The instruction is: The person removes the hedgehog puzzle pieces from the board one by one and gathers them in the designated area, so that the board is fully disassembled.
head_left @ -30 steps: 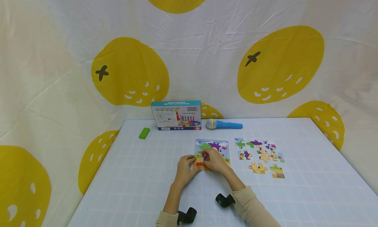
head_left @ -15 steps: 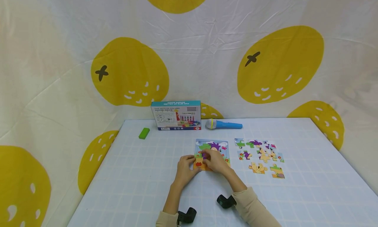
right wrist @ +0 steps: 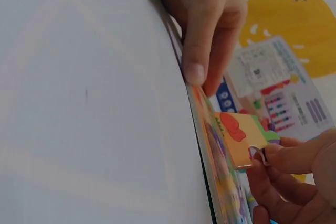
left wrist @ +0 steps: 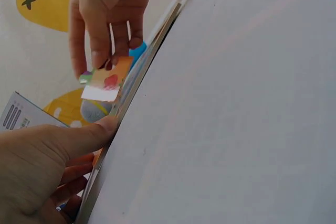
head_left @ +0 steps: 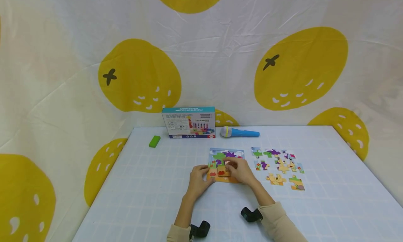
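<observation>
A square puzzle board (head_left: 227, 149) with a cartoon picture lies flat mid-table. My left hand (head_left: 197, 179) grips its near left corner, thumb along the front edge and fingers at the left side. Between thumb and fingers my right hand (head_left: 241, 170) pinches a puzzle piece (head_left: 222, 170), orange with a red shape and some green. In the right wrist view this piece (right wrist: 239, 137) tilts up over the board, held by its right side. The left wrist view shows the piece (left wrist: 109, 81) with light glaring off its lower part. My right hand hides part of the board's right half.
Several loose puzzle pieces (head_left: 276, 179) are spread to the right of the board. Behind it stand a cardboard box (head_left: 181, 126) and a blue toy microphone (head_left: 245, 133). A green block (head_left: 154, 141) lies at the back left. A patterned cloth hangs behind the table.
My right hand has lifted the puzzle piece from the board's lower left area and shifted right with it. The left hand stays at the board's corner.
</observation>
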Demonstrator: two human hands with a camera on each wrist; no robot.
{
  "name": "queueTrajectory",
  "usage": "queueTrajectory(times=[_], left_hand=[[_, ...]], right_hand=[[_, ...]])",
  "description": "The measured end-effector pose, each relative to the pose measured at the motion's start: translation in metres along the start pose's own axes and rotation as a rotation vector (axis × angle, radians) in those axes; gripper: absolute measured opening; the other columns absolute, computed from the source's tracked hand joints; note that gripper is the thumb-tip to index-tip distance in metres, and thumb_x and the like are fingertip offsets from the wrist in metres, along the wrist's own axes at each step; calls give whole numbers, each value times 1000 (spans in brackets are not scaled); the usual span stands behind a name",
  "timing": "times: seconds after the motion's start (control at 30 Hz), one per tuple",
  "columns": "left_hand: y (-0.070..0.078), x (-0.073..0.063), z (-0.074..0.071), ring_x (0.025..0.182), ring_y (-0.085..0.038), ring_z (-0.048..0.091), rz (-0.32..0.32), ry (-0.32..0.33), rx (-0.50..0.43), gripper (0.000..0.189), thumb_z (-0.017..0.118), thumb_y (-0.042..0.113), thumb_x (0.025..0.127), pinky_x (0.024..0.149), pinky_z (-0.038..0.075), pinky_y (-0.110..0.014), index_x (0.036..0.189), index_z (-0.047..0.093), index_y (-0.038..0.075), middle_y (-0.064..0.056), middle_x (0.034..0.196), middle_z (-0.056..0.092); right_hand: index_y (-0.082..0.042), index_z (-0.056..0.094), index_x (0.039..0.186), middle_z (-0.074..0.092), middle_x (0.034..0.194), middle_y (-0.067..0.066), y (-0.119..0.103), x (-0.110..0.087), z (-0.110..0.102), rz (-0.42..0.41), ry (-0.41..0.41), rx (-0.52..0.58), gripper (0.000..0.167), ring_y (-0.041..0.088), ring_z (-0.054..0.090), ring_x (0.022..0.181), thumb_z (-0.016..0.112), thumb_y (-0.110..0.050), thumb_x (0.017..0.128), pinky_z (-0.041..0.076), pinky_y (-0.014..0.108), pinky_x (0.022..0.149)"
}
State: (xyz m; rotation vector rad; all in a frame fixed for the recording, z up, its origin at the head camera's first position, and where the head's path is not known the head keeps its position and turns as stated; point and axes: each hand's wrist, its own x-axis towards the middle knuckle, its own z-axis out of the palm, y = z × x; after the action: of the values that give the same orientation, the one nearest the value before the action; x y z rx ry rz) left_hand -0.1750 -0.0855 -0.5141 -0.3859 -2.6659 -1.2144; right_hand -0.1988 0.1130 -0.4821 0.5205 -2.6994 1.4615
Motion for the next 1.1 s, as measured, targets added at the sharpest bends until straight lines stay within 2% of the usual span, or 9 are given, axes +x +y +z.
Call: queueTrajectory(times=[0.1,0.4,0.63,0.77,0.87,1.0,1.1], left_hand=[[2,-1,0,114,-33,48,-24,-7,-3,44,77,18,77,95,39,-51,111,65,-8,-17,118,58],[5,-1,-2,114,-33,48,-24,2,15,43,77,18,77,95,40,-51,110,66,-7,-17,117,59],[3,0,0,114,-33,48,-19,3,11,43,77,18,77,95,40,-52,109,66,-8,-17,117,59],[1,-1,1,114,-33,48,-24,3,10,43,77,18,77,96,39,-52,110,66,-8,-17,118,58],[2,-1,0,114,-33,48,-32,2,2,44,77,18,77,96,39,-52,111,65,-8,-17,118,58],[4,-1,0,115,-34,47,-35,0,-12,44,76,17,77,97,38,-53,111,65,-8,-18,119,58],[5,-1,-1,115,-34,47,-36,-3,-14,44,76,17,78,97,38,-53,111,65,-8,-18,119,57]], right_hand=[[0,65,113,67,82,5,8,-6,-14,10,-15,-12,24,13,59,69,58,2,90,50,22,60],[3,64,113,68,83,6,31,-29,-62,70,-57,-24,24,17,60,70,58,0,90,50,21,63],[3,64,113,65,82,6,40,-45,-91,140,-69,-86,25,16,56,68,60,0,89,45,22,55],[3,63,114,63,80,5,39,-51,-99,185,-108,-120,25,17,52,66,60,0,89,44,23,51],[1,64,113,61,80,3,40,-52,-99,207,-116,-184,25,15,50,67,60,-2,89,43,23,53],[0,66,110,61,79,1,42,-52,-96,171,-128,-270,23,13,47,66,61,-2,87,40,23,55],[0,66,108,62,77,0,42,-52,-94,133,-143,-295,23,13,46,63,63,-2,86,39,23,53]])
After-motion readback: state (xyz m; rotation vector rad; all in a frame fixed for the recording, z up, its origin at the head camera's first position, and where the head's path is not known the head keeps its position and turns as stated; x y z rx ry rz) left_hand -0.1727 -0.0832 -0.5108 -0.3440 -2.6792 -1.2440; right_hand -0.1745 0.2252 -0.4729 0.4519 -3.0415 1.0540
